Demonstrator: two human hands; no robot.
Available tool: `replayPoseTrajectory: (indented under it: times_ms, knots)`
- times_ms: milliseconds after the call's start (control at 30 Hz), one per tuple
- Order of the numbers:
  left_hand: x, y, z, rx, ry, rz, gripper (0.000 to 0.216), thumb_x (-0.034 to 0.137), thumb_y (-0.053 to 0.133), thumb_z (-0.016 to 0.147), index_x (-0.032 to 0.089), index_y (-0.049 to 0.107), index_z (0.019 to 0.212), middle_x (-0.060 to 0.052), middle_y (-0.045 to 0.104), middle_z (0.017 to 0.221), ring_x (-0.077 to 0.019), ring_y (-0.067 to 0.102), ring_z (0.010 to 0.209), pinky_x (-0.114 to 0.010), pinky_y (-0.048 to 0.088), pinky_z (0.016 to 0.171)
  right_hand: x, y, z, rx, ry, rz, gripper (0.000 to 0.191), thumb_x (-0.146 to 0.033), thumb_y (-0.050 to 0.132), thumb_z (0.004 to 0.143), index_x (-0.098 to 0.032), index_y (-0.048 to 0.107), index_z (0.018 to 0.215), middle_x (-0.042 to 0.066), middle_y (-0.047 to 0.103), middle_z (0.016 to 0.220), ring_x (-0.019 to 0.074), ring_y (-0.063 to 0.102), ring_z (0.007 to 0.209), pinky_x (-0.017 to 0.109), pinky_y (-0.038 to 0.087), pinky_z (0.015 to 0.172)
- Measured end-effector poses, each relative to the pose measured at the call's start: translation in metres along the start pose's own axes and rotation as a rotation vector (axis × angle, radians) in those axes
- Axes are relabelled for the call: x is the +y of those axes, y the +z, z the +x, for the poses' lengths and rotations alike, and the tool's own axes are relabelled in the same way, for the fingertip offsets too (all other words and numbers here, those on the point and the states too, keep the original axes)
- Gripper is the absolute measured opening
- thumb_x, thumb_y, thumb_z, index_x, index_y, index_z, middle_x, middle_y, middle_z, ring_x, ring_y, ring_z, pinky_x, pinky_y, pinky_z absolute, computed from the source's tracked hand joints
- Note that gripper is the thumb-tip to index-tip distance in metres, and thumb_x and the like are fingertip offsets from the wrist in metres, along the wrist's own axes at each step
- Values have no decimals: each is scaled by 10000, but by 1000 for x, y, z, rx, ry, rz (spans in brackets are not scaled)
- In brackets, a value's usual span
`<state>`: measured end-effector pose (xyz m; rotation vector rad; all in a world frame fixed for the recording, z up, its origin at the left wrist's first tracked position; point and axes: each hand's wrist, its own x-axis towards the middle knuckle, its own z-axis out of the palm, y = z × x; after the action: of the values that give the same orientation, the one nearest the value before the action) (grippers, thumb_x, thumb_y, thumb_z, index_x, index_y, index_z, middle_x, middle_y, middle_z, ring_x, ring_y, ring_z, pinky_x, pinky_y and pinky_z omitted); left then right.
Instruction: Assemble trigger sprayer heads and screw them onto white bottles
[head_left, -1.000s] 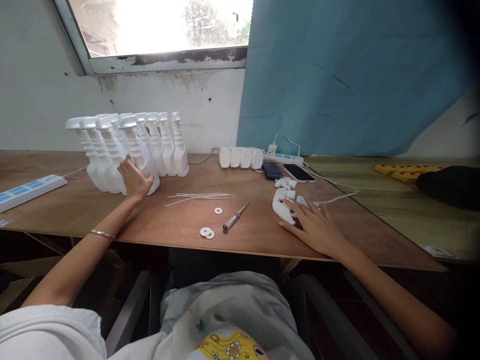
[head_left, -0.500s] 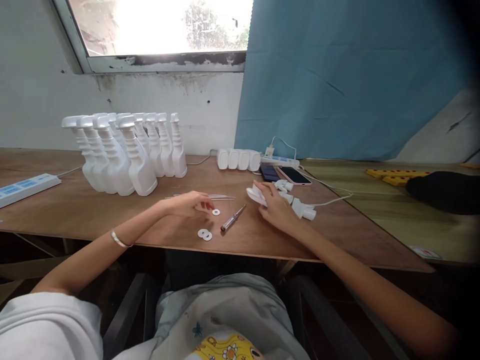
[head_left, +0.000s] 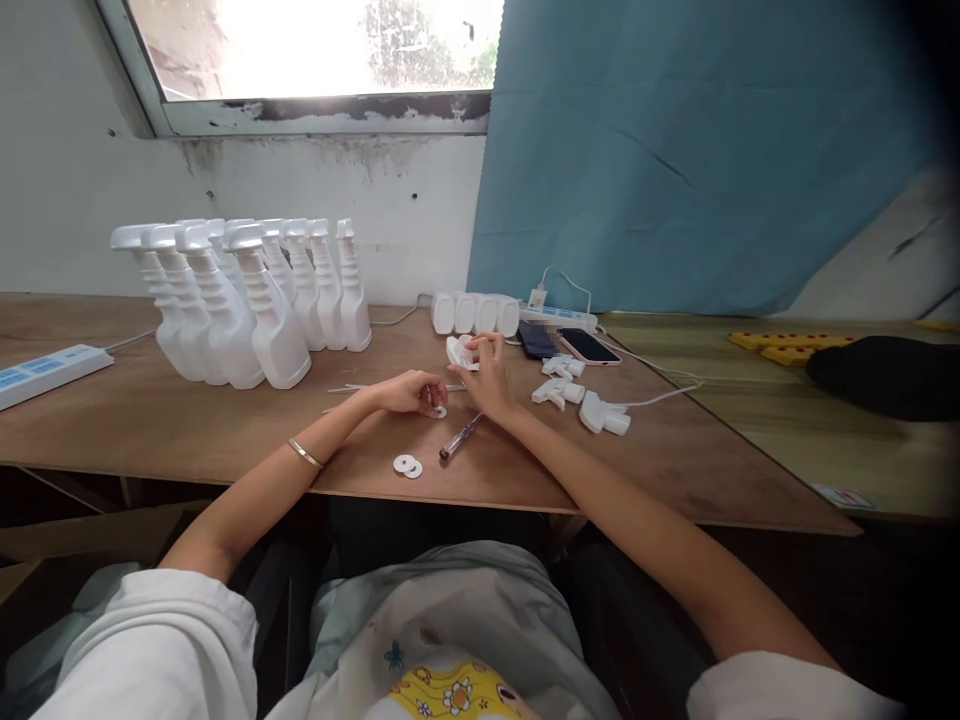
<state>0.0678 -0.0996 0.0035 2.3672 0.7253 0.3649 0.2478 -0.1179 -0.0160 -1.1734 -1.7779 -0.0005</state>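
My right hand [head_left: 487, 375] is closed round a white plastic sprayer part [head_left: 457, 352], held just above the wooden table [head_left: 187, 430]. My left hand [head_left: 411, 391] rests on the table with its fingers curled over a white washer [head_left: 439, 411], beside thin clear tubes [head_left: 352, 388]. Two more white washers [head_left: 408, 466] and a small screwdriver [head_left: 459, 438] lie just in front of both hands.
Several white spray bottles [head_left: 247, 300] stand at the back left. Loose sprayer parts [head_left: 585, 398], two phones [head_left: 570, 345], a row of white caps [head_left: 475, 314] and a power strip [head_left: 559, 318] lie to the right. Another power strip [head_left: 45, 362] is far left.
My right hand has lifted the sprayer part and carried it left and farther back. My left hand left the bottles, came to the middle and now curls over the washer.
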Motion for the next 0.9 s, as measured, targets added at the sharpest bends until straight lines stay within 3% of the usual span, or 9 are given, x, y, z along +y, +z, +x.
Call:
replayPoseTrajectory:
  times_ms: [133,300,400,467,533,733,900]
  knots:
    - [-6,2,-1,-4,-20,25,297,314,671,620,160,647,873,-7,586,718,-88,481,597,-210,383,583,1,-4,-4,-4,10,42,297,-442,519,767,-197,478,929,121,350,1186,194,538,867,374,453,797]
    - [-7,-1,-3,70,-4,-129,265,368,672,621,138,623,745,-15,609,696,-92,496,602,-218,379,580,-1,4,-5,-128,-42,11,162,-332,482,789,-206,503,889,95,460,1110,213,524,958,350,426,825]
    - [-5,-7,-6,258,20,-309,299,413,642,659,129,605,743,-11,595,679,-81,483,582,-216,356,555,-2,5,-5,-140,-39,19,174,-293,483,775,-202,467,922,77,535,1009,208,537,928,346,427,804]
    - [-4,-10,-7,421,16,-387,317,430,640,660,127,598,742,2,571,639,-75,467,562,-216,344,543,-4,4,-7,-164,-37,52,249,-294,505,758,-205,428,978,61,565,964,201,557,872,346,435,776]
    - [-2,-10,-7,509,3,-445,325,436,650,647,127,585,723,4,564,634,-79,474,573,-222,352,557,-9,3,-9,-198,-54,102,326,-295,529,740,-211,393,1025,58,573,980,194,570,848,344,441,766]
    - [-6,-3,-4,460,-71,-496,374,413,699,593,140,445,591,43,467,565,-58,420,529,-203,315,514,-20,4,-16,-279,-110,172,392,-289,544,727,-210,374,1072,76,569,1044,192,580,885,345,444,795]
    - [-4,-2,-4,417,-93,-494,352,394,701,599,142,513,757,18,547,719,-80,501,651,-218,390,611,-16,5,-14,-246,-88,180,370,-292,555,730,-210,399,1055,63,579,1014,185,584,874,336,446,799]
